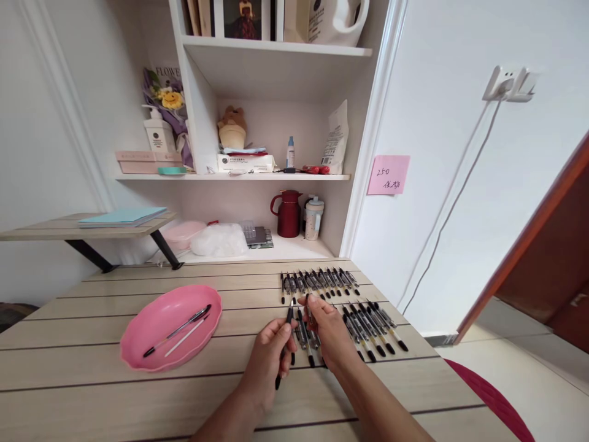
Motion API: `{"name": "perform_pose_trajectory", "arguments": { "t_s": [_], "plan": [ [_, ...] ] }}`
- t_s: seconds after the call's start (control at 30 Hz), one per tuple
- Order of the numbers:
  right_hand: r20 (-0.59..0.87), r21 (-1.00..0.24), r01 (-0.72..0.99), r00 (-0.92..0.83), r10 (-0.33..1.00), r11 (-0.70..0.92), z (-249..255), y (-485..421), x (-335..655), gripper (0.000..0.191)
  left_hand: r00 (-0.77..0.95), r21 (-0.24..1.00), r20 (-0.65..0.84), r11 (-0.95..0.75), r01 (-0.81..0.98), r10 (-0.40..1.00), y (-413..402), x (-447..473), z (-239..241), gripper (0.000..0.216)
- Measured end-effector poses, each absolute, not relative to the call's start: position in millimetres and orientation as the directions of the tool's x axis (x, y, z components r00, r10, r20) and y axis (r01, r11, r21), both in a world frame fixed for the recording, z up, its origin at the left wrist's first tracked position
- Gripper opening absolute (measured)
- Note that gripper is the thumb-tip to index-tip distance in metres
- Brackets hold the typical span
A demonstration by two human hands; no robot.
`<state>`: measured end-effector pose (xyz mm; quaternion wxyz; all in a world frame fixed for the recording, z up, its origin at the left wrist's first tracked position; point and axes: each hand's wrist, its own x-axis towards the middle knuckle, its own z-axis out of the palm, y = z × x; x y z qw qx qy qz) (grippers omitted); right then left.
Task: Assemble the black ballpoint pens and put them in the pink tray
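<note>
My left hand (272, 348) is closed around a black pen (289, 315) whose pointed tip faces up, above the near edge of the pens. Beside it, my right hand (329, 328) pinches a small dark piece, apart from the pen's tip; its kind is mostly hidden by my fingers. Under and around my hands lies a near row of clear-barrelled pens with black ends (370, 328), partly covered by my right hand. Behind it runs a second row of similar pens (322, 282). To the left, a pink scalloped tray (133, 334) holds a pen (177, 330) and a thin white stick (186, 336).
The wooden table (83, 368) meets a white shelf unit (276, 49) at the back. A dark red jug (289, 215) and a tumbler (313, 219) stand on its lowest level. At left is a small raised stand (46, 227) with blue paper (122, 217). A red chair (488, 399) is at right.
</note>
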<state>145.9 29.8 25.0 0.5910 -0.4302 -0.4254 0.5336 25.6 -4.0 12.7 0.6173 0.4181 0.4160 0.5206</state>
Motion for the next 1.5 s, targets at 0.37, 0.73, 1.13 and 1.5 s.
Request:
{"name": "perform_pose_trajectory", "arguments": {
  "t_s": [0.37, 0.73, 1.13, 1.5],
  "plan": [
    [0.171, -0.847, 0.506, -0.032, 0.985, 0.163, 50.1, 98.7, 146.8, 0.039, -0.158, 0.928, -0.064, 0.001, -0.372, 0.985, 30.4, 1.6, 2.1, 0.04],
    [0.045, -0.351, 0.936, -0.023, 0.999, 0.037, 46.9, 184.1, 78.5, 0.037, -0.217, 0.914, -0.095, -0.001, -0.406, 0.971, 40.4, -0.5, -7.6, 0.042],
    [-0.005, -0.217, 0.974, -0.064, 0.998, 0.062, 41.6, 205.4, 65.2, 0.038, -0.275, 0.908, -0.111, -0.015, -0.42, 0.955, 42.9, 1.6, -10.0, 0.041],
    [-0.032, -0.203, 0.977, -0.077, 0.997, 0.069, 39.5, 202.6, 79.6, 0.041, -0.276, 0.915, -0.116, -0.005, -0.403, 0.954, 43.2, 2.4, -7.9, 0.042]
  ]
}}
